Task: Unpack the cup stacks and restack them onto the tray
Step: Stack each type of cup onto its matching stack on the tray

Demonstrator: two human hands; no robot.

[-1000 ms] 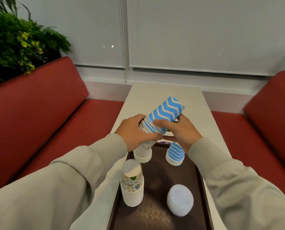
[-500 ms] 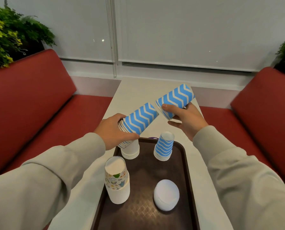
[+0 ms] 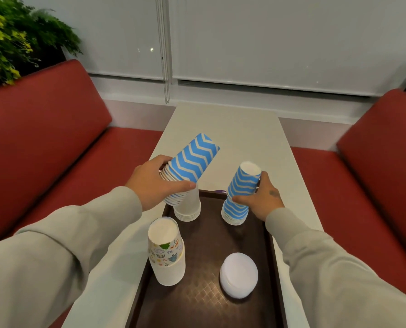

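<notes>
A dark brown tray [image 3: 204, 292] lies on the white table. My left hand [image 3: 153, 185] grips a tilted stack of blue zigzag cups [image 3: 192, 162] above the tray's far left corner. My right hand [image 3: 262, 200] holds a single blue zigzag cup [image 3: 244, 181], upside down, on top of the blue zigzag stack [image 3: 235, 213] standing at the tray's far right. A plain white stack [image 3: 189, 207] stands at the far left, partly behind my left hand. A stack with a cartoon-printed cup on top [image 3: 166, 252] stands near left. A low white stack [image 3: 238, 278] sits near right.
The narrow white table [image 3: 228, 138] runs away from me to the window wall. Red benches flank it on the left [image 3: 55, 143] and right [image 3: 372, 166]. A green plant [image 3: 12, 39] stands behind the left bench.
My right hand pulled one blue zigzag cup off the held stack, carried it down and right, and set it over the tray's blue stack. My left hand kept the rest raised.
</notes>
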